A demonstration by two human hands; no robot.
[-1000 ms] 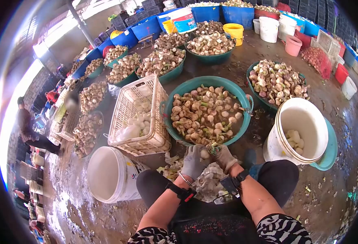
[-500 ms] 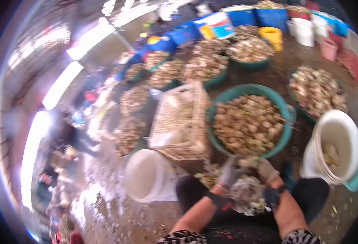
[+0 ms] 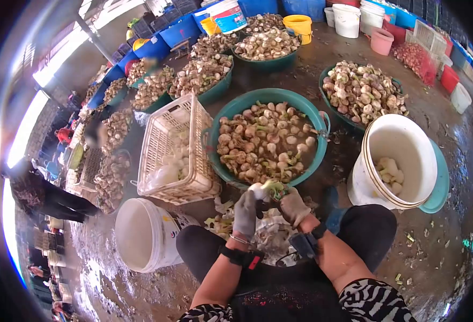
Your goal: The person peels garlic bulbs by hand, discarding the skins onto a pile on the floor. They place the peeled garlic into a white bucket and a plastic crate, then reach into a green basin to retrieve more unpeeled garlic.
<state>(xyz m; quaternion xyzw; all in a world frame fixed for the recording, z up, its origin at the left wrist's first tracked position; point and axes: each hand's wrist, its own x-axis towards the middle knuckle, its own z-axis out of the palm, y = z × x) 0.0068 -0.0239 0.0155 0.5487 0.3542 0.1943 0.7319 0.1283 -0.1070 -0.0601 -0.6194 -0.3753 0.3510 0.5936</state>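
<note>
My left hand (image 3: 244,213), in a grey work glove, is closed round a pale garlic bulb (image 3: 259,190). Against its green stalk (image 3: 274,188) are the curled fingers of my gloved right hand (image 3: 294,208). Both hands are at the near rim of a teal basin (image 3: 323,148), in which many brownish garlic bulbs (image 3: 271,140) sit in murky water. Below the hands, between my knees, lie peeled skins and trimmings (image 3: 271,233) in a pile.
Left of the basin stands a cream plastic crate (image 3: 207,174) with peeled garlic; nearer is a white bucket (image 3: 139,236). To the right, another white bucket (image 3: 364,177) has a few peeled bulbs (image 3: 389,173) at its bottom. A heaped tub of garlic (image 3: 362,94) stands behind it.
The view has swung to the right and sharpened, so the basin and buckets appear further left. Both hands stay together at the garlic by the basin rim.
</note>
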